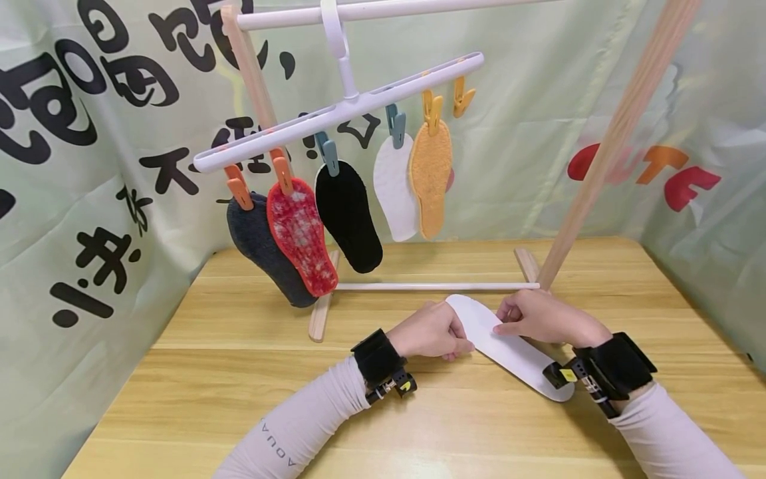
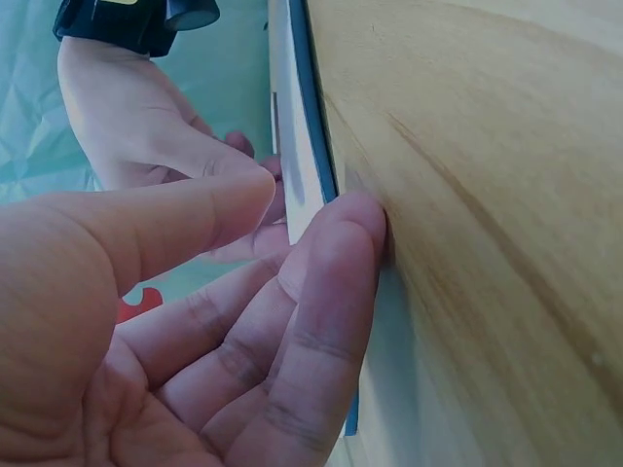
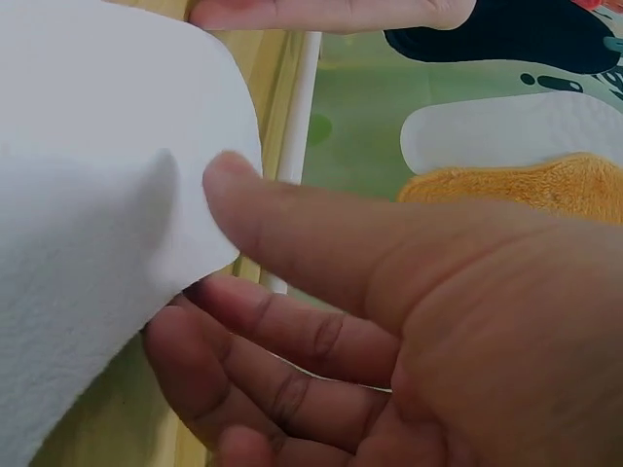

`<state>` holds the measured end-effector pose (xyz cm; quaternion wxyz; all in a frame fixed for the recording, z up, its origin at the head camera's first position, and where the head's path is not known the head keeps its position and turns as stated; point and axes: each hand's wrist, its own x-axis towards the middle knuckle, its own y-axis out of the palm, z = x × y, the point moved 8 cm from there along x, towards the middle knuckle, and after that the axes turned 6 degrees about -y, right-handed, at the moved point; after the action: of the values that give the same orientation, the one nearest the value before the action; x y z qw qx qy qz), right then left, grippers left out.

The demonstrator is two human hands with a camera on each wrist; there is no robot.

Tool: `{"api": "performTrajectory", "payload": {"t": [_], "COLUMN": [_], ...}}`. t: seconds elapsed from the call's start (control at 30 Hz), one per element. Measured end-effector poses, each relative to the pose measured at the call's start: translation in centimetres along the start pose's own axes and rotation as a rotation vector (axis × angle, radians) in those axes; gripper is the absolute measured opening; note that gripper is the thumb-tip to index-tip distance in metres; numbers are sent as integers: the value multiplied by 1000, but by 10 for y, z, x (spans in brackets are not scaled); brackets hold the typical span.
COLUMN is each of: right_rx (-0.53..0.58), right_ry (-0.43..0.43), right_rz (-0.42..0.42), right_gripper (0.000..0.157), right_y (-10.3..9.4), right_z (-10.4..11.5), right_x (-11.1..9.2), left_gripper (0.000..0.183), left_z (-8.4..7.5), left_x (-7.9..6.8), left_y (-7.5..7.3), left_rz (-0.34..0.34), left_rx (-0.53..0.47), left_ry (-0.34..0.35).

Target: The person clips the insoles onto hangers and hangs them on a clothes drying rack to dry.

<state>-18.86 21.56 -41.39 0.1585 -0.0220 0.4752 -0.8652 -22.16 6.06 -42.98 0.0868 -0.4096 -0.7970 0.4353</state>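
A white insole (image 1: 509, 346) with a dark blue underside slants over the wooden table. My right hand (image 1: 547, 319) pinches it near its far end, the thumb lying on the white face and the fingers beneath, as the right wrist view shows. Beside the insole's left edge is my left hand (image 1: 433, 330). In the left wrist view its fingertips (image 2: 355, 229) touch the blue underside along the edge, while the thumb looks apart from the white face.
Behind the hands stands a wooden rack (image 1: 616, 140) bearing a tilted white hanger (image 1: 353, 106). Clipped to it are a dark grey insole (image 1: 263, 239), a red one (image 1: 302, 233), a black one (image 1: 347, 213), a white one (image 1: 395, 186) and a yellow one (image 1: 432, 179). An orange-yellow clip (image 1: 461, 100) hangs rightmost.
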Motion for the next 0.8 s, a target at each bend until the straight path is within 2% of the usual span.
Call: {"api": "performTrajectory", "payload": {"t": [0.23,0.43,0.8], "right_rx": [1,-12,1], "right_ry": [6,-9,-14], "right_rz": [-13,-20,-19], "right_gripper": [20,12,14], "right_y": [0,0,0], "right_z": [-2,0,1], "right_x": [2,4,4], "left_gripper": [21,20,20], "left_z": [-1,-1,1], "left_x": [-1,0,0], "left_y": [-1,-1,-1], "left_rz": [-8,-8,-8], "left_rx": [3,21,11], "left_ry": [-2,2,3]}}
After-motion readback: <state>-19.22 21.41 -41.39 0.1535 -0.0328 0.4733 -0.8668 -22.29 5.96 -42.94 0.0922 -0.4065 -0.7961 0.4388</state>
